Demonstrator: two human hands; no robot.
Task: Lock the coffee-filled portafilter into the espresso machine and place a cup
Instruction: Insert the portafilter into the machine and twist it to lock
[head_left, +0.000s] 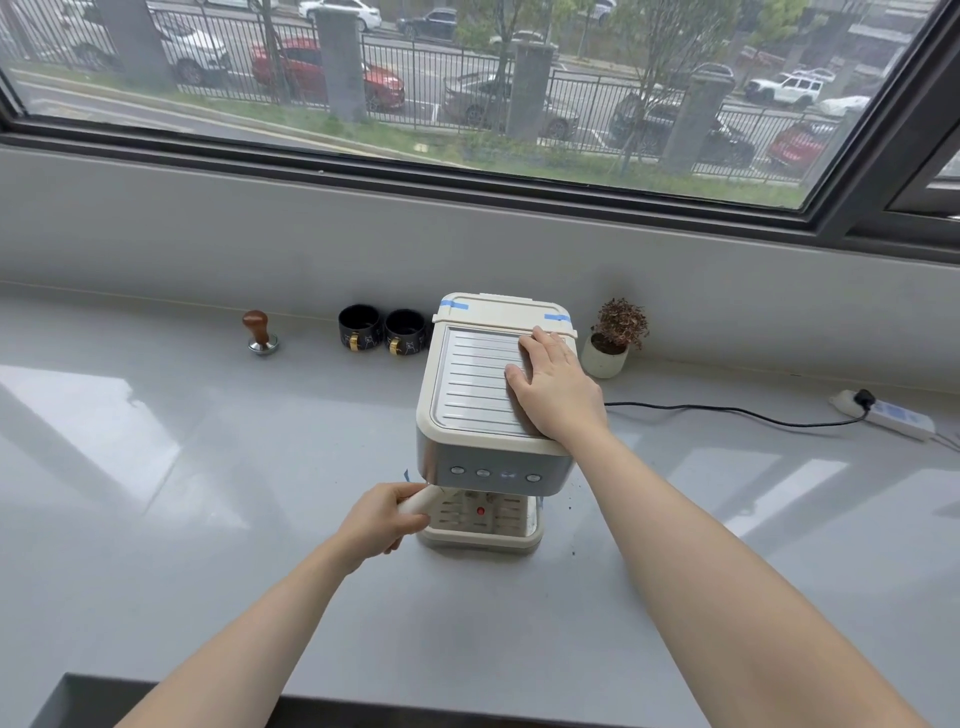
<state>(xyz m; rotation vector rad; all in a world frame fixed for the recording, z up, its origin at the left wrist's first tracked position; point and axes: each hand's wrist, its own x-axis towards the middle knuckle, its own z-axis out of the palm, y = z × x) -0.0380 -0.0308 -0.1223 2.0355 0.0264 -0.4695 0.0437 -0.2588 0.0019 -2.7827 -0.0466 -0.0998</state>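
A cream espresso machine (467, 400) stands on the grey counter at mid-frame. My right hand (553, 387) lies flat on the right side of its ribbed top, fingers spread. My left hand (382, 519) is closed around the cream handle of the portafilter (418, 502), which points left out from under the machine's front. The portafilter's basket is hidden under the machine head. Below sits the drip tray (509, 525) with a red float. Two black cups (360, 327) (406, 331) with gold handles stand behind the machine on the left.
A wood-handled tamper (260, 332) stands far left near the wall. A small potted plant (613, 338) sits right of the machine. A black cord runs right to a white power strip (888, 415). Coffee grounds speckle the counter (208, 467) by the machine's right side.
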